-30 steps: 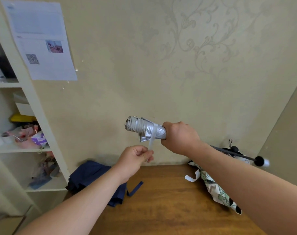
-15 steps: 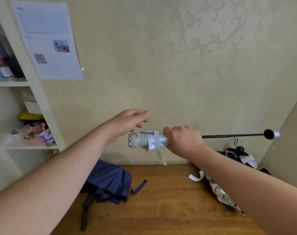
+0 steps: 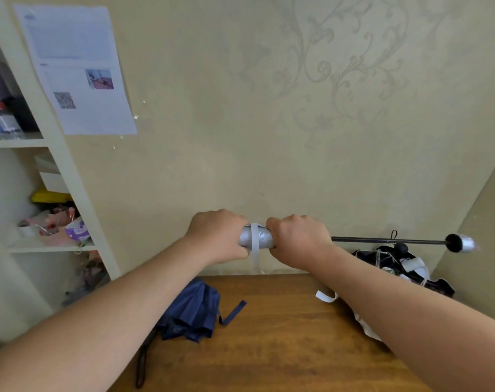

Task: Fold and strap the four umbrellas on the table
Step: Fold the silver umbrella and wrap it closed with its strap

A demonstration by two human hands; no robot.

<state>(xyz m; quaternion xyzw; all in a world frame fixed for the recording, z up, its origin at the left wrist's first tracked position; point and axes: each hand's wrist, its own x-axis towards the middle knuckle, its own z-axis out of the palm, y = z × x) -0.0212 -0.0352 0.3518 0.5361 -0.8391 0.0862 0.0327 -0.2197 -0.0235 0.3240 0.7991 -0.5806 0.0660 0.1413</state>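
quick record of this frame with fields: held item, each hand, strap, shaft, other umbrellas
held item: silver umbrella, rolled, above the table
left hand: grips canopy end
right hand: grips canopy beside shaft
strap: hanging loose, unfastened
shaft: extended to the right
other umbrellas: navy umbrella, black umbrella, both unstrapped

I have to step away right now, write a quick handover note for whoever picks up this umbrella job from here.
Left hand and right hand both grip the rolled silver umbrella in the air above the table.
Its strap hangs loose, not fastened; the shaft is extended to the right.
Navy umbrella lies on the table's left, loosely gathered, strap undone.
A black umbrella and a patterned one lie at the right, partly hidden.
Done: none strapped as far as visible.
Left: strap the silver one, collapse its shaft, then the other three.
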